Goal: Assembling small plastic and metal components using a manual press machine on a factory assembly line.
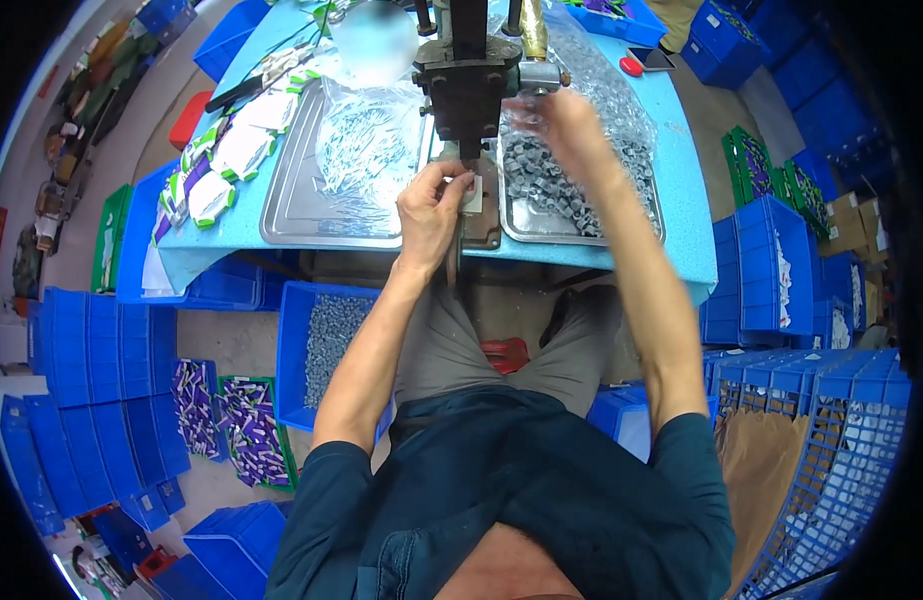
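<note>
A dark metal bench press (468,85) stands at the middle of the table. Under its ram, my left hand (428,215) pinches with thumb and fingers at the press base (488,225), beside a small pale block (472,196); what lies between the fingertips is too small to make out. My right hand (573,130) is raised at the press's right side, close to the side shaft (541,76), its fingers smeared by motion. Below it, small grey cylindrical parts (546,190) fill a metal tray (581,238). On the left, another metal tray (291,205) holds thin pale-blue pieces (366,150).
White, green and purple packets (237,150) lie along the table's left side. A red object (630,66) and a phone-like slab (651,59) sit at the far right. Below the table stands a blue bin (293,350) of small grey parts. Blue crates (106,350) are stacked on both sides.
</note>
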`<action>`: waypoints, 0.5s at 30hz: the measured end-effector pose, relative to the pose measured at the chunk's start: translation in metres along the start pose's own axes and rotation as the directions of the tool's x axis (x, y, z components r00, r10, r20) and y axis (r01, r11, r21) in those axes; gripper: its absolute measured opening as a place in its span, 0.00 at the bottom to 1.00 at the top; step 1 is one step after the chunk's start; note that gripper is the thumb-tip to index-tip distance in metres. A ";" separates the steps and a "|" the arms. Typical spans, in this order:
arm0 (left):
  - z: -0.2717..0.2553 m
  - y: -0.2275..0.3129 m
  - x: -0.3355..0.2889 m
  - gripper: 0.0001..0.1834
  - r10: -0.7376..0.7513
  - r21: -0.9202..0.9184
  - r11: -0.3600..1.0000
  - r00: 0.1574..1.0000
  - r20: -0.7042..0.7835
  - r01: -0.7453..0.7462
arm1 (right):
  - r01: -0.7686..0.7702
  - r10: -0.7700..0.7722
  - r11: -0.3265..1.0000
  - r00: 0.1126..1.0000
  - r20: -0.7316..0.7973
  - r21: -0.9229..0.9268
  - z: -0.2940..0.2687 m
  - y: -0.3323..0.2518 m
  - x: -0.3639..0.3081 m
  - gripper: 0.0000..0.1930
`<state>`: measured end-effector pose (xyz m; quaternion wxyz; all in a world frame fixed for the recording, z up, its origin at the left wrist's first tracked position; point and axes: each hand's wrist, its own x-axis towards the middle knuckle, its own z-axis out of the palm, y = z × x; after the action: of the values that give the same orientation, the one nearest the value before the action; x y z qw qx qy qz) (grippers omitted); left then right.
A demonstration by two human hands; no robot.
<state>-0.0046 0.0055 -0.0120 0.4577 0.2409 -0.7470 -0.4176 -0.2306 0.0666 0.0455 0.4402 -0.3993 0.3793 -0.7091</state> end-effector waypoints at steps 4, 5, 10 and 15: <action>-0.003 -0.005 0.002 0.04 -0.005 -0.033 0.999 0.999 -0.035 0.004 | 0.253 -0.248 0.939 0.967 0.051 -0.234 0.083 -0.124 0.065 0.20; -0.003 -0.008 0.001 0.04 -0.012 -0.035 0.999 0.999 -0.037 0.011 | 0.253 -0.274 0.910 0.961 -0.018 -0.329 0.106 -0.151 0.069 0.19; -0.005 0.000 0.004 0.06 0.000 0.013 1.000 1.000 -0.002 0.000 | 0.590 -0.676 0.527 0.727 0.119 -0.611 0.133 -0.147 0.014 0.19; -0.017 -0.005 -0.001 0.07 0.000 0.062 0.998 1.000 0.010 -0.001 | 0.303 -0.418 0.773 0.904 -0.087 -0.558 0.134 -0.147 0.044 0.17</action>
<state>0.0111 -0.0035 -0.0130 0.4464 0.2525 -0.7620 -0.3954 -0.1706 0.0486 0.2393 0.1254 -0.4951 0.5197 -0.6848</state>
